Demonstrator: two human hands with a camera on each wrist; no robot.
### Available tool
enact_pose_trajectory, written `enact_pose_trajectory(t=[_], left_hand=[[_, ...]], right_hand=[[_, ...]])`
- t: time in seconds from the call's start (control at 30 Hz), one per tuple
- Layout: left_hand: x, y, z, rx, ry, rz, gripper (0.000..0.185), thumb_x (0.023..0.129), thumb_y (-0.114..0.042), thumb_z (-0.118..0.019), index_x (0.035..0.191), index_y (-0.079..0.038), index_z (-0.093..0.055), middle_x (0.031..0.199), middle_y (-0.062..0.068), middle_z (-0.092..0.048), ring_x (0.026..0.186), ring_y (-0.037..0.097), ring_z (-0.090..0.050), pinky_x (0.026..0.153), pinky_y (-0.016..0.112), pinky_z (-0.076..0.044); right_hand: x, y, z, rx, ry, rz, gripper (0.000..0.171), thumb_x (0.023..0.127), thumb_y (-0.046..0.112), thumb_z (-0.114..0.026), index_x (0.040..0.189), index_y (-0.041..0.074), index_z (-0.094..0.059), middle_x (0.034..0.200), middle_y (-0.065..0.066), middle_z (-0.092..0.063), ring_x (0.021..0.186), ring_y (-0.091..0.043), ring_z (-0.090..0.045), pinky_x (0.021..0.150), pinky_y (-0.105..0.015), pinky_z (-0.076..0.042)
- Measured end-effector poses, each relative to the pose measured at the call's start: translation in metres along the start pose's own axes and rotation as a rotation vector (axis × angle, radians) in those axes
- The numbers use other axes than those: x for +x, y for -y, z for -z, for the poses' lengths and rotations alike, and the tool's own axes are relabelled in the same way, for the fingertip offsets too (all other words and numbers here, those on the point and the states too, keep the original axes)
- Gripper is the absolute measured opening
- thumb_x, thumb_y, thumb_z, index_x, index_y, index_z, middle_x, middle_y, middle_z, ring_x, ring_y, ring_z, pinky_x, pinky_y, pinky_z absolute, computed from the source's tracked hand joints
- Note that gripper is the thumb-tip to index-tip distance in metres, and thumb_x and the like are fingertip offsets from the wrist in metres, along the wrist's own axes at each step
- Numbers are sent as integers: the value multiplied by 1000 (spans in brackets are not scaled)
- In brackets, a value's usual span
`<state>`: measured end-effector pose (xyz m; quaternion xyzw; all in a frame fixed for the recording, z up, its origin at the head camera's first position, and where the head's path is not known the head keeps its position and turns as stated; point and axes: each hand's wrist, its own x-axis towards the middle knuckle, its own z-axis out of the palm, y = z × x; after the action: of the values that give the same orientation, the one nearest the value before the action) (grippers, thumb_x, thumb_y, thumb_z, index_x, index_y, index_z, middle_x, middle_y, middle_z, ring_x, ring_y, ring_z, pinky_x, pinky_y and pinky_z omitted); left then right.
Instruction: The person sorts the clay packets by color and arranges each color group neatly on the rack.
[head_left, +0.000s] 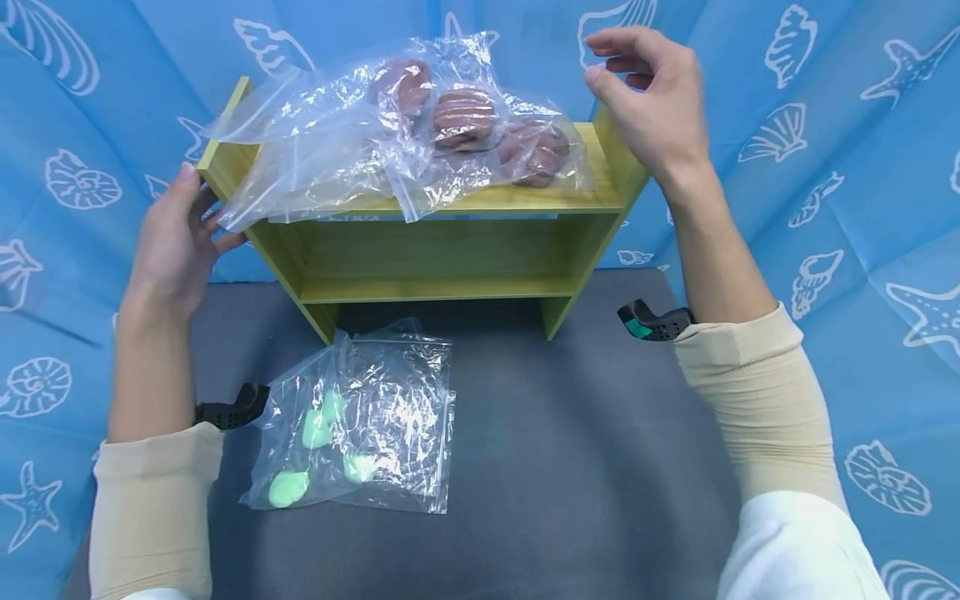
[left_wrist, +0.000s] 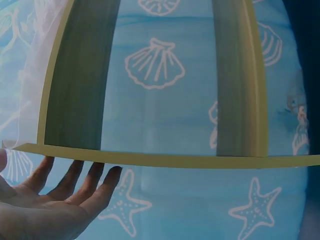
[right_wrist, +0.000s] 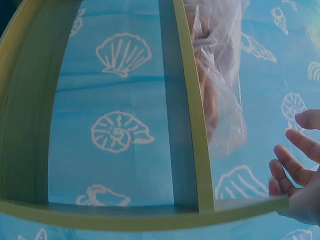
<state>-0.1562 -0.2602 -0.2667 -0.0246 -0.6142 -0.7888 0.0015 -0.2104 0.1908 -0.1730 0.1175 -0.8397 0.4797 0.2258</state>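
A small yellow-green wooden shelf (head_left: 438, 288) stands upright, with clear zip bags (head_left: 318, 171) lying across its top board. Inside them are several brown, ridged, rounded pieces (head_left: 463, 121). My left hand (head_left: 168, 242) is at the outer face of the shelf's left side panel; in the left wrist view its extended fingertips (left_wrist: 114, 172) meet that panel (left_wrist: 165, 160). Beside the top of the right side panel is my right hand (head_left: 663, 104), fingers loosely bent and nothing held. The right wrist view has its fingers (right_wrist: 295, 162) spread near the panel's upper end.
On the grey table (head_left: 540, 467), in front of the shelf's left half, lie clear zip bags (head_left: 397, 417) with several pale green pieces (head_left: 288, 487). A blue curtain (head_left: 825, 167) with white shell and starfish prints hangs behind and at both sides.
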Motion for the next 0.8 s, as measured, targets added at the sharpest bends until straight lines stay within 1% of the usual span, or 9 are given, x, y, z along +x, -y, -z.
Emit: enact_pose_trajectory(t=[0.1,0.23,0.3,0.4,0.5,0.63,0.7,0.8], left_hand=[[-7,5,3,22,-10,-1,48,104,-43,-48,145,-19,-51,148,5,-44,133,24,-44,85,29,-48],[-19,13,9,26,-16,4,49,103,-39,-51,147,-17,-48,148,6,-43,128,23,-49,84,26,-51],[-25,18,13,14,-19,9,50,103,-36,-53,147,-15,-47,145,6,-45,124,22,-53,85,26,-53],[-33,25,19,1,-4,8,50,103,-33,-54,146,-9,-47,142,6,-48,121,21,-55,85,25,-54],[-39,32,24,5,20,-6,48,104,-30,-53,144,-6,-47,141,8,-49,121,22,-55,86,25,-54],[-49,42,28,58,31,-23,46,105,-28,-51,145,-5,-46,144,10,-47,123,21,-55,87,23,-53],[-53,48,30,104,27,-38,46,105,-27,-51,145,-5,-46,145,12,-46,122,18,-56,88,21,-52],[-58,56,31,188,25,-61,45,105,-25,-51,145,-4,-47,144,11,-46,121,15,-56,88,19,-51]], right_hand=[[-2,-4,7,7,-6,-19,27,93,13,-67,119,12,-73,119,-1,-68,103,-11,-59,95,-22,-43],[-8,-10,14,21,-3,-76,27,93,14,-67,120,13,-73,120,0,-68,104,-10,-58,97,-23,-43],[-11,-15,18,33,2,-111,29,94,14,-66,122,14,-72,122,0,-67,106,-10,-56,99,-23,-42],[-16,-22,23,52,7,-162,30,95,15,-65,124,15,-71,124,0,-66,110,-10,-55,99,-24,-39],[-21,-29,26,79,38,-206,33,96,17,-65,129,15,-68,132,0,-62,118,-12,-55,103,-25,-38],[-26,-35,30,113,102,-255,41,97,21,-65,137,18,-61,145,-1,-51,129,-15,-51,109,-29,-36],[-28,-38,31,124,131,-272,44,98,23,-64,141,18,-58,148,0,-48,131,-15,-49,109,-30,-37],[-31,-43,34,164,158,-294,46,99,25,-63,143,17,-55,148,-3,-48,130,-16,-49,105,-29,-41]])
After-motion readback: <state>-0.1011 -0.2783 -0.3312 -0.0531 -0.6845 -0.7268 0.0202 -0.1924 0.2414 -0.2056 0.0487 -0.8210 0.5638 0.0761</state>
